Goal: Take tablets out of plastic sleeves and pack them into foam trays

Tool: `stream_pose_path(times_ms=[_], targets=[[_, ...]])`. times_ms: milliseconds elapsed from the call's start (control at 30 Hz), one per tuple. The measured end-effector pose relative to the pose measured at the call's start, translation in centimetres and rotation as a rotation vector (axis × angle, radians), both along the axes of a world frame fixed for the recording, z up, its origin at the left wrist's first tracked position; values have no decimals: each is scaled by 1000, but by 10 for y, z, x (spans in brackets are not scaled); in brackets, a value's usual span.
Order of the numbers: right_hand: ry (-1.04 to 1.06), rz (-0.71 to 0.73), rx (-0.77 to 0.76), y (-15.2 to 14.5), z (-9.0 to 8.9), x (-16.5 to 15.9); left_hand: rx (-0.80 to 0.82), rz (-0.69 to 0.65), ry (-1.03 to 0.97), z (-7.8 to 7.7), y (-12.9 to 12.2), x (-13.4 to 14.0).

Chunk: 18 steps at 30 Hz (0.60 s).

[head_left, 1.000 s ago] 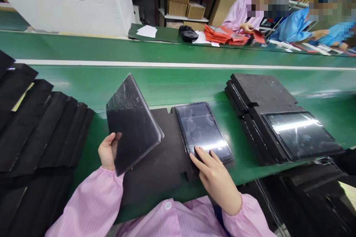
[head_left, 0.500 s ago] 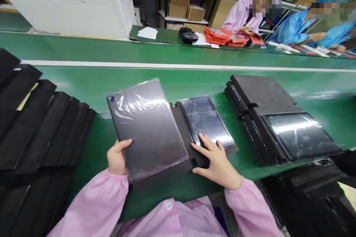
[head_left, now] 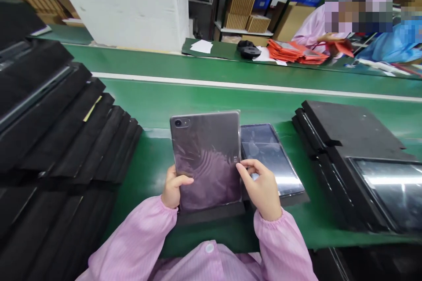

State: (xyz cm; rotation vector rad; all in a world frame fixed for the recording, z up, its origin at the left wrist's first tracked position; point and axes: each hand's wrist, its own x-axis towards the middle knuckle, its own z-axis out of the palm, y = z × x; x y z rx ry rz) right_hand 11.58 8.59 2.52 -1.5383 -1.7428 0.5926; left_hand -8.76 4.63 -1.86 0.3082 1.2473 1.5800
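Observation:
A dark grey tablet (head_left: 207, 158) in clear plastic film is held up in front of me, its back with the corner camera facing me. My left hand (head_left: 174, 186) grips its lower left edge, thumb on the back. My right hand (head_left: 262, 184) is closed at its right edge, thumb and fingers pinching the film or rim there. To the right, partly behind that hand, a second tablet (head_left: 272, 151) lies screen up in a black foam tray (head_left: 296, 199). The foam also shows below the held tablet.
Black foam trays (head_left: 66, 140) stand stacked at the left. More foam trays (head_left: 356, 123) are piled at the right, with a tablet (head_left: 392, 189) lying screen up on them. Across the green bench are orange sleeves (head_left: 296, 52), a black object (head_left: 249, 49) and a person in pink (head_left: 313, 30).
The tablet in my left hand has turned more upright and squarer to me. My right hand has left the screen of the lying tablet and closed on the held one's right edge. The view swung left.

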Motion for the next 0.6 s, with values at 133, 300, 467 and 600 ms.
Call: stream_pose_path(times_ms=[133,300,467,600], targets=[[-167,-39,253,-8,0,-4,80,-64,-49,-2,-1,0],[-179,130,333,-23,5,-33,97,-59,-37,-3,0,0],[-105,432,322,-54,6,-78,87,-121,-23,2,0,-1],[-27,674,346,-83,4,-100,52,-47,29,-4,-1,-1]])
